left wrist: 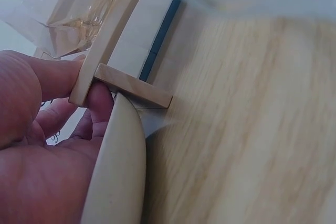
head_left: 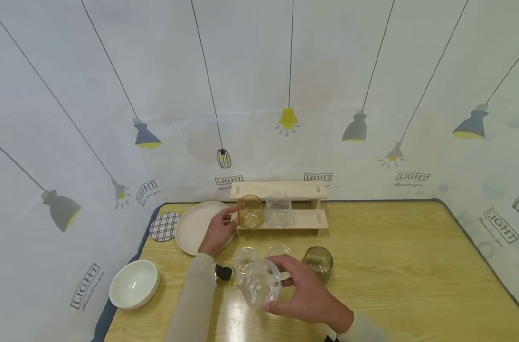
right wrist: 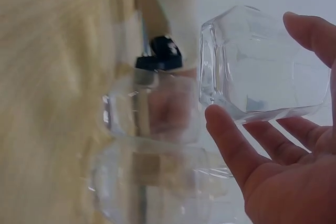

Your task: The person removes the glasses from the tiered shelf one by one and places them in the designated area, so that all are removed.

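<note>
My right hand (head_left: 308, 292) holds a clear faceted glass (head_left: 259, 287) above the front of the table, thumb on one side and fingers on the other. At the back, the left hand (head_left: 220, 230) grips the left end of the lower shelf of a two-step wooden rack (head_left: 306, 219). In the left wrist view the thumb lies on top of that shelf (left wrist: 107, 40) with fingers below. On the lower step stand an amber glass (head_left: 250, 211) and a clear glass (head_left: 279, 211). Two more clear glasses, one at the left (head_left: 242, 259), stand behind the held glass, partly hidden.
A smoky brown glass (head_left: 319, 261) stands just right of the clear ones. Beneath the left hand lies a cream plate (head_left: 195, 225), beside a checked round mat (head_left: 164, 227). A white bowl (head_left: 134, 284) sits at the left edge. Patterned walls rise behind the table (head_left: 391, 256).
</note>
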{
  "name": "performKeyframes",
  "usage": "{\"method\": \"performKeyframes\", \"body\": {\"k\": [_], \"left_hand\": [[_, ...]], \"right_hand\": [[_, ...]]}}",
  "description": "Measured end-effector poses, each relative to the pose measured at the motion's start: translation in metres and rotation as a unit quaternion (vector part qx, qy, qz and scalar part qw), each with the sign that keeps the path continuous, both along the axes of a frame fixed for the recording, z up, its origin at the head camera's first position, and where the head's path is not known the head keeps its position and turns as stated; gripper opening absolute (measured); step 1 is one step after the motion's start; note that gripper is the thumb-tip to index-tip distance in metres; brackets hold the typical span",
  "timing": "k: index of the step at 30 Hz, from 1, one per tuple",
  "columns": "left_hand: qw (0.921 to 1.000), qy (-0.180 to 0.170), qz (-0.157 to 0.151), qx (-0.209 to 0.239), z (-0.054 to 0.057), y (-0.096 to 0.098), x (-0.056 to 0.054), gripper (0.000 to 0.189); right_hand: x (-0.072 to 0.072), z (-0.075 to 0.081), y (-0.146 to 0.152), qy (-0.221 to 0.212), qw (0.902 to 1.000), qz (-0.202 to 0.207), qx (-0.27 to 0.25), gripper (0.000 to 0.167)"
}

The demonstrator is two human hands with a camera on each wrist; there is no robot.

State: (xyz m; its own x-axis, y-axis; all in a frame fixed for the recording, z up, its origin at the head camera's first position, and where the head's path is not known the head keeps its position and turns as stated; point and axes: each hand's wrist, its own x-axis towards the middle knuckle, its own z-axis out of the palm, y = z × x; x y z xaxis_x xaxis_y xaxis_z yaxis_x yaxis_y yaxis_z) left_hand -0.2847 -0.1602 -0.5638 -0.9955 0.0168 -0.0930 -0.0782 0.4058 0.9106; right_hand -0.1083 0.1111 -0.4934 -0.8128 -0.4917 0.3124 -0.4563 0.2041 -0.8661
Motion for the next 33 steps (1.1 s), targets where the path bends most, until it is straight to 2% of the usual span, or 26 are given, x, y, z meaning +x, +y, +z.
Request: {"method": "performKeyframes", "body": {"k": [6,17,24,33], "left_hand": [[1.0,0.0,0.005,-0.003,0.002,-0.001,0.001,0.044],[0.9999,0.005,0.009,-0.007,-0.002,-0.001,-0.001,0.044],[0.9999,0.005,0.008,-0.007,-0.002,0.001,0.001,0.045],[0.9999,0.003,0.014,0.002,-0.002,0.003,0.001,0.043]], "right_hand": [[0.01,-0.023,-0.01,-0.03,0.9985,0.046,-0.008,0.072],[0.019,-0.053,-0.028,-0.135,0.9864,0.094,-0.007,0.07],[0.021,-0.06,-0.033,-0.133,0.9871,0.087,0.02,0.07],[0.021,-0.06,-0.034,-0.127,0.9881,0.078,0.039,0.075]]}}
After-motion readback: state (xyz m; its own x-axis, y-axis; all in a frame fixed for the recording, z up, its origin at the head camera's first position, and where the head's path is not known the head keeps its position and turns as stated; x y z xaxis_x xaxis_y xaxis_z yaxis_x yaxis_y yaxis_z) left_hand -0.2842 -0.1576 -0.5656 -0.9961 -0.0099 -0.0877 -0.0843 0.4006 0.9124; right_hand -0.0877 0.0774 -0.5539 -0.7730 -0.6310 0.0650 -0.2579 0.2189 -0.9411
